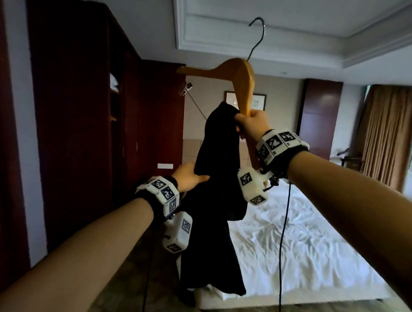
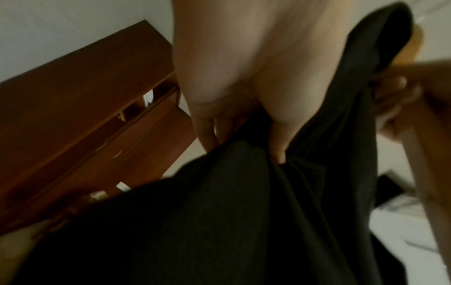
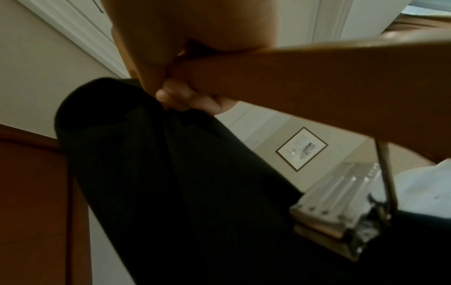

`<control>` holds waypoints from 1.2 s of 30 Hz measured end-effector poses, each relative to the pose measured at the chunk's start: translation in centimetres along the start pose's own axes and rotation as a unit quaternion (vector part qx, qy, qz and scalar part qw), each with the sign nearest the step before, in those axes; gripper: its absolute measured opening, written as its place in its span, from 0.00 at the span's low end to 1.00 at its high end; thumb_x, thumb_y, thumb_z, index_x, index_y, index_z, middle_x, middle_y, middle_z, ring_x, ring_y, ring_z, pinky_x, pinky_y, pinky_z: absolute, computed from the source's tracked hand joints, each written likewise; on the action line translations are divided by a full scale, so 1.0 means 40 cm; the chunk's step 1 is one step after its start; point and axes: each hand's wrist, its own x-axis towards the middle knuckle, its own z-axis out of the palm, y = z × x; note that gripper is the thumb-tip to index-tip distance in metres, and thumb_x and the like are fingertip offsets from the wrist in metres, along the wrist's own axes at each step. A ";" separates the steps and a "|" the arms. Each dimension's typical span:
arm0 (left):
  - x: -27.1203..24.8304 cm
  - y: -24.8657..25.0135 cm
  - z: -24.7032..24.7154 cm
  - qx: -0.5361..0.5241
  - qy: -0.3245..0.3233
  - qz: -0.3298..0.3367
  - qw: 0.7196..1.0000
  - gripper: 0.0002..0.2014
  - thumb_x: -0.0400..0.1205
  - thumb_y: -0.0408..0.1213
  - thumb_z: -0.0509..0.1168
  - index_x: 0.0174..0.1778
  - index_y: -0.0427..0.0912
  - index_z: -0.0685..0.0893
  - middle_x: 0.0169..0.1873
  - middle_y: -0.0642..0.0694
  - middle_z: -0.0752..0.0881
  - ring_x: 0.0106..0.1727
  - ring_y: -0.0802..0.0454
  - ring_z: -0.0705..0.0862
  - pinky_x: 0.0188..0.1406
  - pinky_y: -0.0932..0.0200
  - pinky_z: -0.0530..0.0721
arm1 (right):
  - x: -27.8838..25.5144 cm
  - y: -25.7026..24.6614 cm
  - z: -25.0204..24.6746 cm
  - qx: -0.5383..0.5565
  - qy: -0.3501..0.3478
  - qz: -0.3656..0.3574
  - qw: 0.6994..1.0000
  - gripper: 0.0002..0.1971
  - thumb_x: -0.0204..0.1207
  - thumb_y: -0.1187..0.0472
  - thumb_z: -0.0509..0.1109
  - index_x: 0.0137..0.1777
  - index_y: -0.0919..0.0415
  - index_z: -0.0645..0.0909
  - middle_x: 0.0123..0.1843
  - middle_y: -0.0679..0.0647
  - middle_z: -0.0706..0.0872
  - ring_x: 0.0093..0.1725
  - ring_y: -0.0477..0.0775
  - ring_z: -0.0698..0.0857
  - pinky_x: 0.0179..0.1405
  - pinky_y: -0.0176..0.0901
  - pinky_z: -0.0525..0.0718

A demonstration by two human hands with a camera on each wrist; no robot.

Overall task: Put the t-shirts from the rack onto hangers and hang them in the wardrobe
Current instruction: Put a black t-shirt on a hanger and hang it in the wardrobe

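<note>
Both bare forearms reach forward in the head view, each wrist wearing a white band of black-and-white marker tiles. Up high, the right hand (image 1: 250, 124) has its fingers wrapped round one arm of a tilted honey-coloured wooden hanger (image 1: 235, 80) with a dark metal hook, and the same fist pinches the top of a black t-shirt (image 1: 219, 186) against it. That garment hangs from this grip down in front of the white-sheeted bed (image 1: 302, 248). Lower down, the left hand (image 1: 188, 177) holds the shirt's edge, thumb lying on the cloth, fingers hidden behind it. Along the left wall stands the dark red-brown wooden wardrobe (image 1: 80, 104); one compartment is open, with something pale on a shelf, too dim to name.

From the left wrist, the thumb and fingers (image 2: 207, 133) close together on a fold of the black fabric (image 2: 219, 221), gathering it.

From the right wrist, curled fingers (image 3: 178, 96) clamp the wooden arm (image 3: 305, 84) and the bunched shirt (image 3: 183, 183) together; a metal clip on the hanger's lower bar (image 3: 336, 212) shows below, blurred.
</note>
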 end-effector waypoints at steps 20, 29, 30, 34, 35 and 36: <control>0.100 0.145 -0.093 -0.397 0.255 -0.104 0.875 0.20 0.82 0.35 0.64 0.70 0.34 0.75 0.61 0.38 0.83 0.57 0.41 0.84 0.45 0.52 0.85 | -0.180 0.320 -0.079 0.024 -0.040 0.198 0.979 0.09 0.83 0.65 0.58 0.41 0.65 0.75 0.33 0.58 0.79 0.25 0.52 0.81 0.22 0.38 0.79; 0.085 0.119 -0.072 -0.411 0.242 -0.108 0.872 0.19 0.83 0.36 0.64 0.69 0.34 0.75 0.60 0.39 0.83 0.59 0.42 0.84 0.60 0.48 0.84 | -0.182 0.303 -0.087 0.167 -0.158 0.215 0.949 0.18 0.80 0.53 0.66 0.63 0.65 0.78 0.46 0.56 0.86 0.37 0.53 0.85 0.32 0.39 0.86; 0.080 0.120 -0.068 -0.417 0.234 -0.103 0.872 0.17 0.83 0.36 0.63 0.67 0.35 0.75 0.59 0.40 0.83 0.59 0.43 0.84 0.61 0.48 0.83 | -0.180 0.296 -0.080 0.161 -0.172 0.206 0.950 0.16 0.80 0.56 0.67 0.61 0.66 0.78 0.45 0.56 0.86 0.35 0.52 0.86 0.31 0.38 0.86; 0.061 0.121 -0.066 -0.417 0.193 -0.085 0.884 0.12 0.83 0.37 0.64 0.61 0.39 0.80 0.55 0.40 0.85 0.57 0.43 0.85 0.62 0.45 0.83 | -0.185 0.276 -0.036 0.080 -0.187 0.175 0.963 0.04 0.79 0.68 0.67 0.42 0.62 0.78 0.32 0.53 0.82 0.27 0.48 0.81 0.28 0.36 0.82; 0.056 0.118 -0.070 -0.413 0.187 -0.080 0.888 0.12 0.83 0.37 0.64 0.61 0.39 0.80 0.54 0.40 0.85 0.56 0.43 0.85 0.61 0.45 0.83 | -0.187 0.276 -0.027 0.039 -0.178 0.167 0.969 0.08 0.78 0.69 0.66 0.38 0.61 0.77 0.29 0.52 0.80 0.27 0.49 0.79 0.28 0.37 0.80; 0.051 0.114 -0.075 -0.411 0.182 -0.076 0.890 0.13 0.83 0.37 0.63 0.62 0.38 0.80 0.53 0.41 0.85 0.54 0.44 0.85 0.59 0.47 0.84 | -0.185 0.279 -0.021 0.011 -0.167 0.160 0.973 0.10 0.77 0.70 0.66 0.34 0.60 0.76 0.25 0.51 0.79 0.26 0.49 0.77 0.29 0.38 0.77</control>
